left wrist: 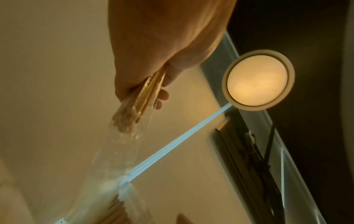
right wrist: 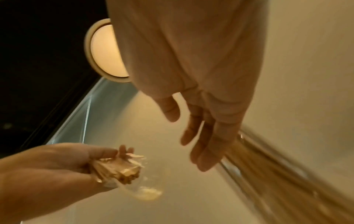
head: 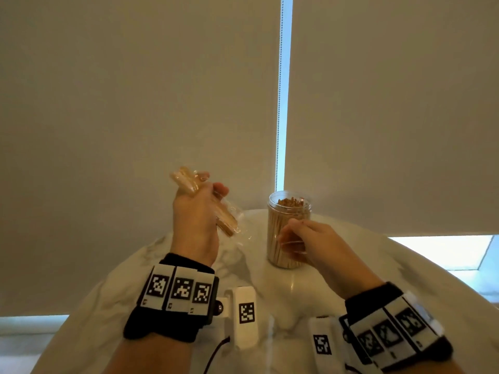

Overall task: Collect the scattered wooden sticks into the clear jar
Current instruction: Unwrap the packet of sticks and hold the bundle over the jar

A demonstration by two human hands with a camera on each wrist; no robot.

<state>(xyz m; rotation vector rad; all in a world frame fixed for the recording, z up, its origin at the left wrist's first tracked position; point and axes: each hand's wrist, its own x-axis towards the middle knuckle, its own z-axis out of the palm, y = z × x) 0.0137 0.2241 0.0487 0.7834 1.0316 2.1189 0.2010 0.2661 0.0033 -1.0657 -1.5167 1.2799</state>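
My left hand (head: pixel 195 214) is raised above the table and grips a bundle of wooden sticks (head: pixel 226 225) wrapped in clear plastic; both ends stick out of the fist. The left wrist view shows the sticks (left wrist: pixel 138 103) fanning out below the hand (left wrist: pixel 162 45), with loose plastic (left wrist: pixel 114 151) trailing. The clear jar (head: pixel 289 209) stands upright on the marble table (head: pixel 270 290), packed with sticks. My right hand (head: pixel 299 241) is at the jar's front side with its fingers (right wrist: pixel 203 136) extended and holding nothing. The jar (right wrist: pixel 268 166) is blurred beside them.
Pale roller blinds hang close behind the round table, with a bead chain (head: pixel 280 103) in the gap between them. The table's far edge curves just behind the jar. A round ceiling lamp (left wrist: pixel 256 80) glows overhead. Marker bands sit on both wrists.
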